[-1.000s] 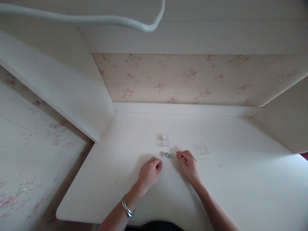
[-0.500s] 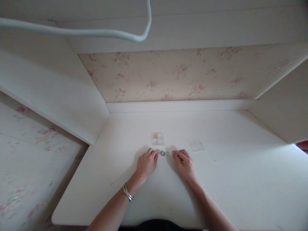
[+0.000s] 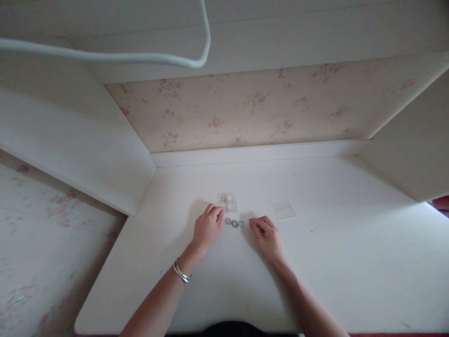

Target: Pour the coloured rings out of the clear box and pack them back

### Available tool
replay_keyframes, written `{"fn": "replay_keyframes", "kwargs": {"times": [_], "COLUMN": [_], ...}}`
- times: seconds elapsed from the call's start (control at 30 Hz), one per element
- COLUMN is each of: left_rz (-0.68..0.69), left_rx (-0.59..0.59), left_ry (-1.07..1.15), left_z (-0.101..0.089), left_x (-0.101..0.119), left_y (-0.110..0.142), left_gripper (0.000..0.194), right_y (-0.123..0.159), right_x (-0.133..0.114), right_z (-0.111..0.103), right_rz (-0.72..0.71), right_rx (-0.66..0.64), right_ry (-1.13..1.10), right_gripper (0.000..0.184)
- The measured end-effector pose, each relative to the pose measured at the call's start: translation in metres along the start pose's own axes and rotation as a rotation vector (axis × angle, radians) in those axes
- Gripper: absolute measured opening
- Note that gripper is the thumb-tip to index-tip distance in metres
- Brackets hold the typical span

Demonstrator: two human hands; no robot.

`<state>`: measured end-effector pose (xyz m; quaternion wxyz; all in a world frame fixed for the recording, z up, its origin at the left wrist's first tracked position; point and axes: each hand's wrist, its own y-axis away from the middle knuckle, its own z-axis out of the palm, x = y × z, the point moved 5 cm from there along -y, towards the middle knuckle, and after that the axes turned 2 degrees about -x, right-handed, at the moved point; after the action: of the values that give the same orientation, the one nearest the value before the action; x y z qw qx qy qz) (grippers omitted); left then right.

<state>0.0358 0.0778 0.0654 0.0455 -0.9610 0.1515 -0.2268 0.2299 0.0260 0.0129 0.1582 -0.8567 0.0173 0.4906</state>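
Observation:
Three small round rings lie in a row on the white desk: a pinkish one (image 3: 228, 221), a dark grey one (image 3: 235, 223) and a greenish one (image 3: 242, 224). Behind them is a small clear divided box (image 3: 231, 204) with a yellowish round piece (image 3: 223, 199) in its far left compartment. My left hand (image 3: 208, 225) is closed in a pinch at the box's near left corner; what its fingertips hold, if anything, is hidden. Just right of the greenish ring, my right hand (image 3: 265, 236) rests with fingertips pinched together, their contents too small to make out.
A flat clear square lid (image 3: 283, 209) lies to the right, beyond my right hand. White panels stand at both sides of the desk (image 3: 336, 262), with floral wallpaper (image 3: 242, 112) at the back. A white cable or tube (image 3: 140, 58) crosses overhead.
My left hand has moved forward, first to the pinkish ring and then up to the box's near edge. My right hand stays beside the rings. The view has shifted slightly.

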Motion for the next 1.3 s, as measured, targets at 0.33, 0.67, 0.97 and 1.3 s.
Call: {"fn": "replay_keyframes", "kwargs": {"times": [0.33,0.67,0.97,1.3], "left_rz": [-0.028,-0.086,-0.108,-0.101], "left_rx": [0.027,-0.052,-0.065,-0.049], "left_ry": [0.054,0.391,0.395,0.400], "left_z": [0.000,0.015,0.017,0.016], "left_x": [-0.012,-0.035,-0.038,-0.041], "left_y": [-0.003,0.057,0.061,0.062], "left_gripper": [0.025,0.025,0.022,0.022], "right_y": [0.002,-0.011,-0.023,-0.013], "right_x": [-0.004,-0.067,-0.069,-0.079], "right_z": [0.000,0.036,0.056,0.066], "right_rz": [-0.042,-0.364,-0.397,-0.425], "right_rx": [-0.024,-0.347,-0.450,-0.494], "right_ry": [0.074,0.617,0.810,0.759], "right_gripper": [0.028,0.020,0.023,0.025]}}
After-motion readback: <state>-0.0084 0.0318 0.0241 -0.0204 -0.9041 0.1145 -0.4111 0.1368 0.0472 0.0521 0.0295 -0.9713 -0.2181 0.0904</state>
